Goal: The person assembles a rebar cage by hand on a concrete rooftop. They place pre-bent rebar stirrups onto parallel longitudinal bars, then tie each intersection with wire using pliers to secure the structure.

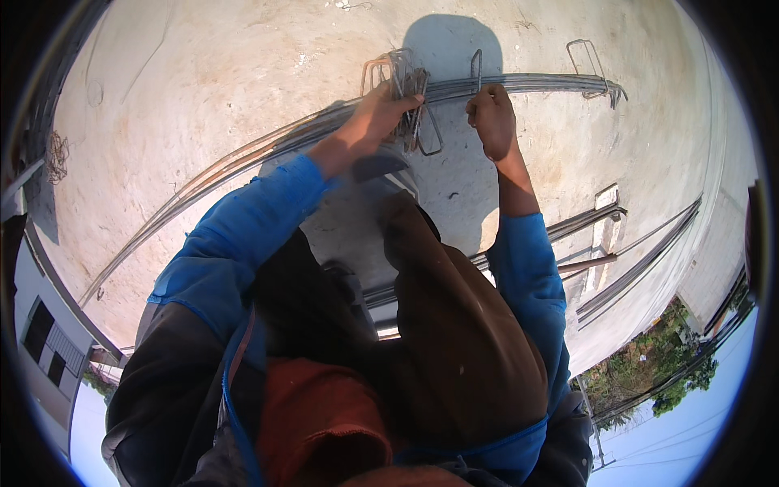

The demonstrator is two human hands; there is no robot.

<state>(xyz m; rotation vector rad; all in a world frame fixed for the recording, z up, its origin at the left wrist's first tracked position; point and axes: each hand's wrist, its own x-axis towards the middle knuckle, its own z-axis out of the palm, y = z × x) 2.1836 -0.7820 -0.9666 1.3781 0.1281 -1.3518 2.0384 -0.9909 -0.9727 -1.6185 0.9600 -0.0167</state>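
A bunch of bent steel stirrups is gathered around a long bundle of steel rebar. My left hand is closed on this bunch, with its thumb pointing to the right. To the right, my right hand makes a fist around the lower part of a single stirrup, whose narrow upper end stands out above the bars. Most of that stirrup is hidden by my fingers. Another stirrup sits apart around the bundle near its hooked right end.
The rebar bundle curves away to the lower left over a pale concrete surface. More rebar lies at the right, beside a whitish strip. Tangled wire is at the left edge. My brown-trousered leg is bent below my hands.
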